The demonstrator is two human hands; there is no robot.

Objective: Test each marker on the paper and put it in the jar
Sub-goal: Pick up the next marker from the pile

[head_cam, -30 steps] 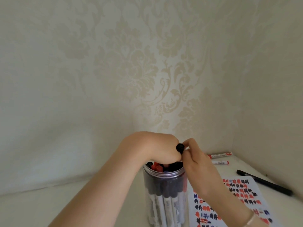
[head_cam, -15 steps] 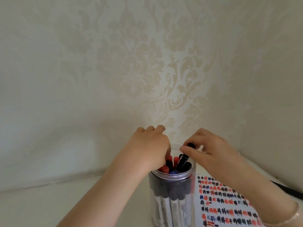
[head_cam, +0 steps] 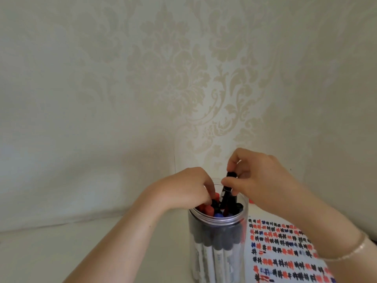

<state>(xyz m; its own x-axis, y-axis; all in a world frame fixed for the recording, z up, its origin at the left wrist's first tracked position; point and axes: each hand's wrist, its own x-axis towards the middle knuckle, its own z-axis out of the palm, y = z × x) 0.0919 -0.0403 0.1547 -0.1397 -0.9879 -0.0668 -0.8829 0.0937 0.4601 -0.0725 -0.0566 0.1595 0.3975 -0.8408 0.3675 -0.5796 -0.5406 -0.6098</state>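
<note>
A black marker (head_cam: 228, 193) is pinched near its capped top by the thumb and forefinger of the right hand (head_cam: 263, 180), its lower end already sunk among the others in the jar (head_cam: 218, 248). The marker is judged light, stiff and smooth; a pinch just under the cap looks the surest hold, since the slick barrel could slide through the fingers. The left hand (head_cam: 187, 188) is curled over the jar's mouth, its fingertips down among the caps; whether anything is gripped by them cannot be told. The jar is clear plastic, upright, and packed nearly full with markers standing cap-up: red, black and blue caps are seen at the rim. Little room is left, so some wedging is likely needed. The paper (head_cam: 285, 252), covered in red, black and blue test marks, lies just beside the jar on the right.
</note>
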